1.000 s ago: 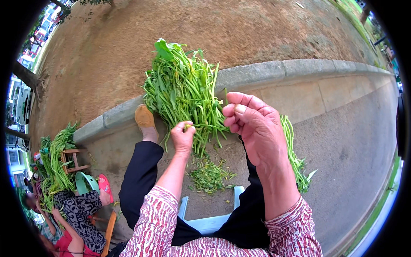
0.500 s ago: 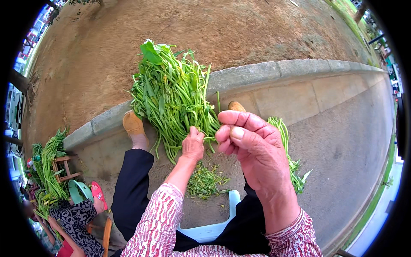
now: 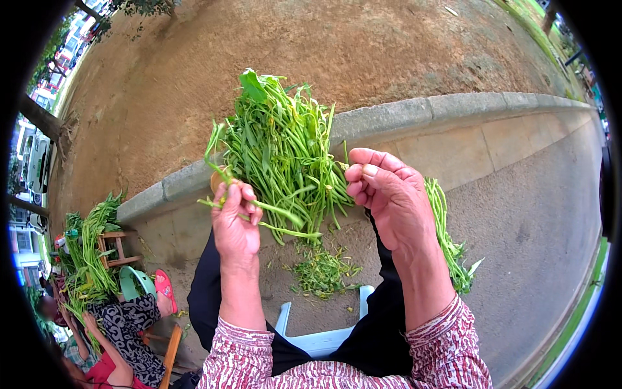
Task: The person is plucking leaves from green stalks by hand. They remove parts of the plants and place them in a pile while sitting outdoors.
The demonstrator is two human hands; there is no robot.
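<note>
A big heap of long-stemmed leafy greens (image 3: 285, 142), which looks like water spinach, leans against the kerb in front of me. My left hand (image 3: 236, 227) is raised at the heap's near left side, its fingers closed round a few green stems (image 3: 282, 212) that stick out on both sides. Just off the heap's right edge is my right hand (image 3: 398, 204), palm partly turned up, fingers curled and thumb pressed to the index finger. Whatever that pinch holds, if anything, is hidden. Below, between my knees, lies a small pile of cut bits and yellowed leaves (image 3: 324, 271).
A thinner bundle of greens (image 3: 440, 227) lies right of my right forearm. A pale blue plastic stool (image 3: 321, 342) is under me. The concrete kerb (image 3: 389, 120) crosses ahead. At left, another person handles greens (image 3: 94, 253) beside a wooden stool (image 3: 118, 249) and green plastic seat (image 3: 135, 282).
My left hand has come off the heap, moving left and turning up with a few stems in it. The right hand keeps its pinch. The view has shifted slightly.
</note>
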